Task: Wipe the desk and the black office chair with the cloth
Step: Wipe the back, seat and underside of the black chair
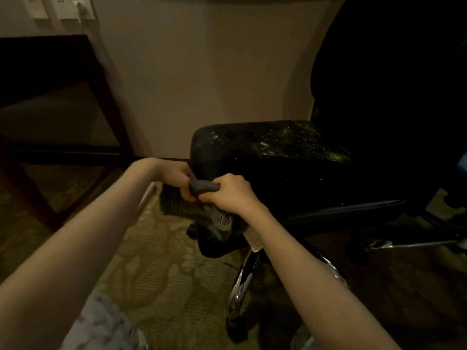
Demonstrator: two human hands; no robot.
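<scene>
Chair (278,157) fills right of frame, speckled seat at centre. Desk (50,54) upper left, well apart. Left hand (177,176) and right hand (227,193) meet at seat's front corner, fingers curled tight round cloth (203,186), likely bunching it to wipe that edge.

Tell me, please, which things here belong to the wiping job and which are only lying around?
For the job: cloth, gripped by left hand and right hand; black chair; desk.
Only around: wall sockets; carpet.
</scene>
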